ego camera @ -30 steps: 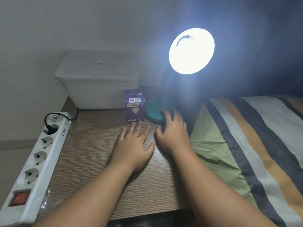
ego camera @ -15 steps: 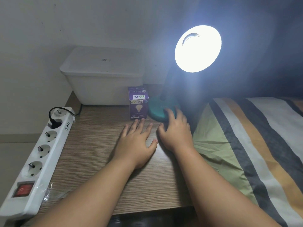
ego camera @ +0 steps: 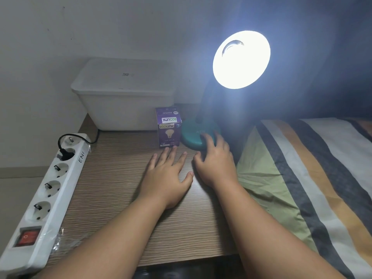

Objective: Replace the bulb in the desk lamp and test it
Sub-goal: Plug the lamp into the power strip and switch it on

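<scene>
The desk lamp is lit: its round shade (ego camera: 241, 59) glows white at the upper right, and its teal base (ego camera: 193, 135) stands on the wooden table (ego camera: 112, 190). My right hand (ego camera: 216, 162) lies with its fingertips on the front right of that base. My left hand (ego camera: 168, 174) rests flat on the table with fingers spread, its fingertips just short of the purple bulb box (ego camera: 168, 127), which stands upright left of the lamp base. The bulb itself is lost in the glare.
A white power strip (ego camera: 46, 198) with a red switch lies along the table's left edge, a black plug in one socket. A white lidded bin (ego camera: 124, 97) stands at the back by the wall. A striped pillow (ego camera: 302, 178) borders the table on the right.
The view has shifted a little, so everything sits further right in frame. Both hands hold the same places; the lamp stays lit.
</scene>
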